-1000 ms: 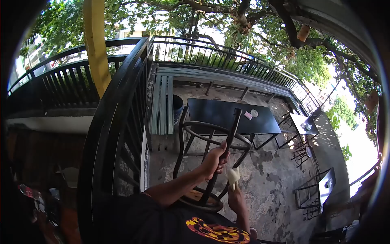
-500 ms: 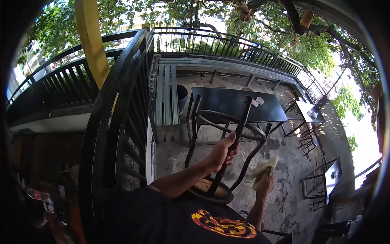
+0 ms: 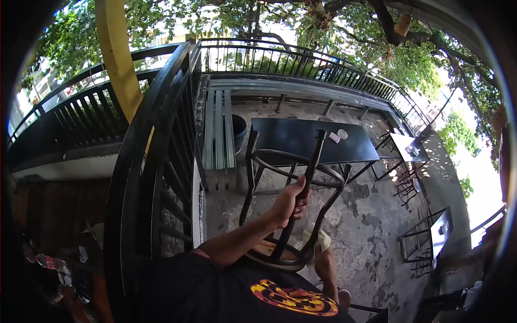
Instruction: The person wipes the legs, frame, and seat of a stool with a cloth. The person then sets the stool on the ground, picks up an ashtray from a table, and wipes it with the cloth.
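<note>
A dark metal stool (image 3: 325, 207) is held upside down in front of me, legs pointing up and its round seat (image 3: 267, 248) low against my shirt. My left hand (image 3: 292, 203) is wrapped round one of its legs, about halfway up. In my right hand (image 3: 324, 259) is a pale yellowish cloth (image 3: 323, 240), bunched in the fingers. The cloth lies against the lower part of a stool leg, close to the seat; part of it is hidden behind the leg.
A black table (image 3: 291, 134) stands beyond the stool, with a pink packet (image 3: 334, 138) and a round, clear lid-like item (image 3: 342, 134) on it. Black railing (image 3: 156, 156) rises at my left. A slatted bench (image 3: 217, 129) and dark bin (image 3: 238, 133) stand behind. More tables (image 3: 407, 147) are at right.
My right hand has brought the cloth left and down, from beside the stool onto its leg. The stool and my left hand have shifted slightly left.
</note>
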Tool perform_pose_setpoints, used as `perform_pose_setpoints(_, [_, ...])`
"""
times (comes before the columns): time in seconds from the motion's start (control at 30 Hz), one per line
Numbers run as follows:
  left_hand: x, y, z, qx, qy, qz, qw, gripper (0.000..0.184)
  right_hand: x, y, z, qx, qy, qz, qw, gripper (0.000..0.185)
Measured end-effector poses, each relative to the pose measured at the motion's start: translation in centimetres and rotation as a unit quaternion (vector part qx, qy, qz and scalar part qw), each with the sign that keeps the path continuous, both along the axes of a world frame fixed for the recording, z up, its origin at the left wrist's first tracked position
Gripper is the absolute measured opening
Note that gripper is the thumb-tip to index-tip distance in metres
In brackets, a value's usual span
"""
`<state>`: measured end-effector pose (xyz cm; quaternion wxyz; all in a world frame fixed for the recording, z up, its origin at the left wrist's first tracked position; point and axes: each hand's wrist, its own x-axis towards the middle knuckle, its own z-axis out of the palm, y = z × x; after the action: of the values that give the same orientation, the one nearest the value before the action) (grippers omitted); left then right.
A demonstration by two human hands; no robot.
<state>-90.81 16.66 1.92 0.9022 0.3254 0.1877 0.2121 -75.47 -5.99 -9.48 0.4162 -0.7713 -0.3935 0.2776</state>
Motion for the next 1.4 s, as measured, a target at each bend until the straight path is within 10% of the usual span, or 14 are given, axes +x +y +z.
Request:
perform_pose_setpoints(0.33, [0.5,-0.7,0.3,0.014,-0.012,-0.018,1.0,0.06,6.1,4.8,3.9,0.079,0.115,-0.19,0.972,0.03])
perform_pose_setpoints(0.7, [-0.3,-0.5,-0.2,0.022,-0.006,-0.006,1.0,0.059,-0.4,3.4,1.3,0.06,-0.254,0.107,0.959,0.058])
perform_pose_setpoints(0.97, [0.2,0.0,-1.1,-0.02,-0.004,0.012,1.0,0.058,0.2,-3.1,4.8,-0.113,-0.029,0.214,0.97,0.04])
perform_pose_setpoints(1.1, [-0.1,-0.3,-0.6,-0.011,-0.01,-0.001,1.0,0.06,2.3,-1.2,5.5,0.082,-0.126,-0.017,0.989,0.042])
perform_pose_setpoints(1.17, [-0.1,-0.4,-0.4,-0.005,-0.007,-0.008,1.0,0.06,3.1,1.2,6.2,0.201,0.07,-0.108,0.971,0.06])
perform_pose_setpoints(1.3, [0.1,-1.0,0.1,0.012,-0.002,-0.02,1.0,0.06,4.4,5.4,5.1,0.156,-0.337,-0.083,0.925,0.062])
perform_pose_setpoints(1.4, [0.0,-1.1,0.2,0.012,-0.003,-0.02,1.0,0.06,3.1,6.6,2.8,0.134,-0.142,-0.004,0.981,0.064])
